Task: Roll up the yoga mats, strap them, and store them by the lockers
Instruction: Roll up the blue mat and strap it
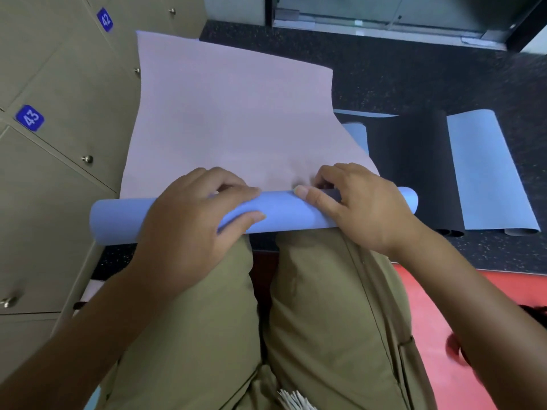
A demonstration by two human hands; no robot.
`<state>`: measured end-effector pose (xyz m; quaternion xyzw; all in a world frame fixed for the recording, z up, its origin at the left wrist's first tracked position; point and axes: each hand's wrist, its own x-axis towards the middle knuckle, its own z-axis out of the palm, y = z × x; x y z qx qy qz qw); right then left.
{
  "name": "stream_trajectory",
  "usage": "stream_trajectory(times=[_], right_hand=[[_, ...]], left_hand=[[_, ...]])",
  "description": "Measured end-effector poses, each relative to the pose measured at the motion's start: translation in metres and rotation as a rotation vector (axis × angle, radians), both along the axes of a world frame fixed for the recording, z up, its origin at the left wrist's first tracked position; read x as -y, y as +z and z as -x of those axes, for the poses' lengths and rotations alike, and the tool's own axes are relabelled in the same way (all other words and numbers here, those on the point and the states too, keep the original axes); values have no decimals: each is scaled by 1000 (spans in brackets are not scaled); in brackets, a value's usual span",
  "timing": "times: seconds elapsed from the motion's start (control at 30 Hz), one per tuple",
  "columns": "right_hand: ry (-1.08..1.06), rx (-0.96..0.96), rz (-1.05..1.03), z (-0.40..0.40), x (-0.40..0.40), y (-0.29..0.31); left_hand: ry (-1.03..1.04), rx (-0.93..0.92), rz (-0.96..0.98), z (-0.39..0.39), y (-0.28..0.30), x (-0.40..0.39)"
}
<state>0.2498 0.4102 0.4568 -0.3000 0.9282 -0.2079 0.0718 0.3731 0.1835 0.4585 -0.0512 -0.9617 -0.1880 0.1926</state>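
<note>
Blue mat roll (177, 216) under both curled hands (275, 211)

Even, soft indoor light, faint shadows under both hands, wide-angle bending at edges, slight overall softness.

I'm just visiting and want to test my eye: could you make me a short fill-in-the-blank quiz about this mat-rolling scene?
1. The rolled part of the mat under both hands shows its ____ side.
2. The flat part of the mat still unrolled looks pale ____.
3. The lower blue locker tag reads ____.
4. The left hand and right hand both rest on the ____.

Answers: blue; pink; 43; roll
</note>
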Motion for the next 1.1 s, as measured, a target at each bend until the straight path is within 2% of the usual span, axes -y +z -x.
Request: stream_trajectory(times=[0.1,0.27,0.47,0.6,0.9,1.03,1.1], right_hand=[[-5,58,22,2,4,3],[-25,55,140,4,7,0],[-133,-241,354,-9,15,-15],[-126,-395,332,-22,14,-21],[-83,-403,262,-31,8,-28],[-88,-374,266,-23,12,-29],[-85,-353,254,-18,15,-28]], left_hand=[[54,-3,99,-13,-7,-7],[109,22,90,-13,-14,-14],[149,5,50,-3,-15,-9],[149,65,40,2,-11,-4],[101,360,-203,33,10,13],[96,356,-207,42,11,16],[133,271,-225,42,8,16]])
